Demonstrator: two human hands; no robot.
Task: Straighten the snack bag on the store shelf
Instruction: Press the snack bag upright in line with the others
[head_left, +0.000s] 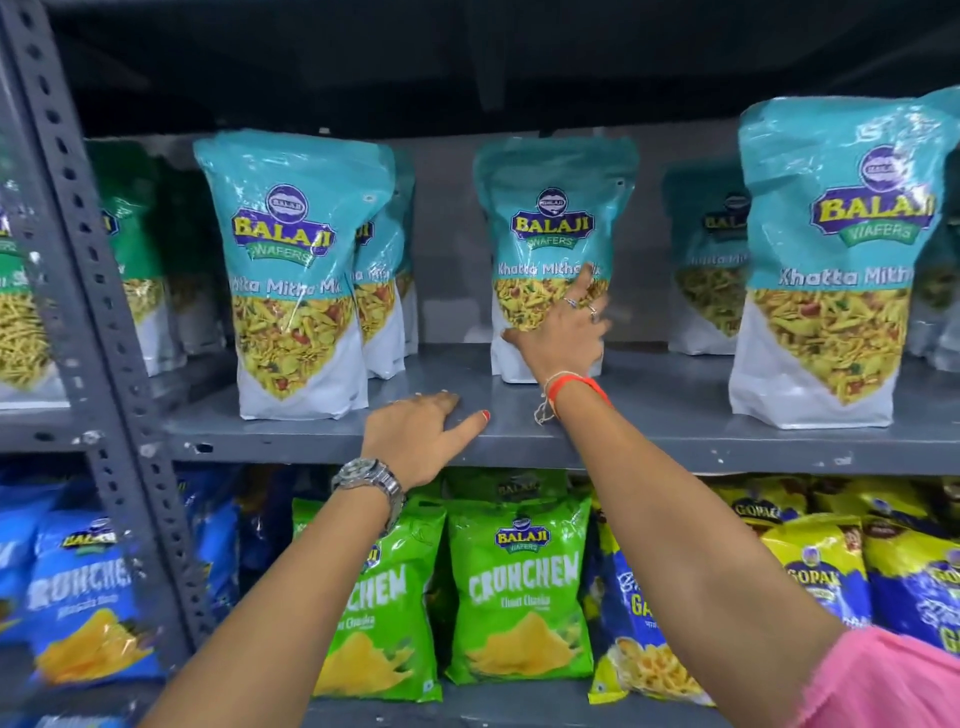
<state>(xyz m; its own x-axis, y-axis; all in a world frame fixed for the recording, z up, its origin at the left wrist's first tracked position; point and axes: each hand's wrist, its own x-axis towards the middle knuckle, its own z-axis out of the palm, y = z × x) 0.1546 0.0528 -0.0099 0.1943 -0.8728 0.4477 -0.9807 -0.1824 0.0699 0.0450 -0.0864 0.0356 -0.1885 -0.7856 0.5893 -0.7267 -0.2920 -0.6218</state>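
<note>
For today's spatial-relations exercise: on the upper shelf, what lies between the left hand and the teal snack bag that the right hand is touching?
Only bare grey shelf. The head view shows the left hand flat on the front edge, the teal snack bag further back under the right hand.

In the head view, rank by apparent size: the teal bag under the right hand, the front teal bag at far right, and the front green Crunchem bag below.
1. Far-right teal bag, though it stands nearer the camera.
2. Green Crunchem bag and the teal bag under the right hand: too alike to rank.
</note>
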